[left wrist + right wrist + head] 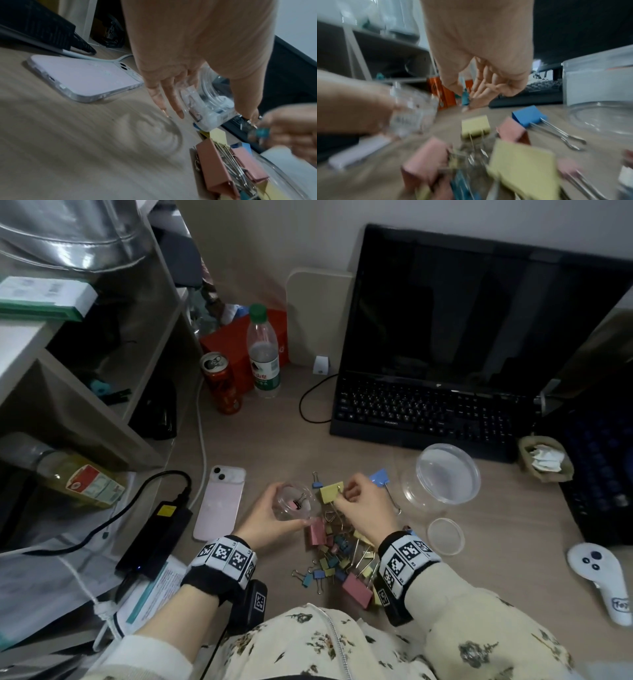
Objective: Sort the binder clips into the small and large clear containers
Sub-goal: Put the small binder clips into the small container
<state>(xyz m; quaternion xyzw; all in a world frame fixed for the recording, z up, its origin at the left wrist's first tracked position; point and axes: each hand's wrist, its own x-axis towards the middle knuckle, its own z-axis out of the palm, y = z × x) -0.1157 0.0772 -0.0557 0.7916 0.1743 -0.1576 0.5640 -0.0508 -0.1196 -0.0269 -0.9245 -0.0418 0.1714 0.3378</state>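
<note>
My left hand [287, 510] grips the small clear container [297, 497] just above the desk; a small pink clip [292, 504] lies inside it. My right hand [344, 495] is right beside the container and pinches a small teal binder clip [465, 98] between thumb and fingers. The teal clip [262, 132] is blurred in the left wrist view. A pile of binder clips [339, 556], pink, yellow and blue, large and small, lies under and behind both hands. The large clear container [445, 477] stands open to the right, with a large blue clip [379, 477] beside it.
A pink phone [221, 503] lies left of the hands, with a black power brick [156, 539] further left. A small round lid [445, 536] sits near the large container. A keyboard [428, 412], a can [222, 383] and a bottle [263, 354] stand behind. A white controller [597, 580] lies at the right.
</note>
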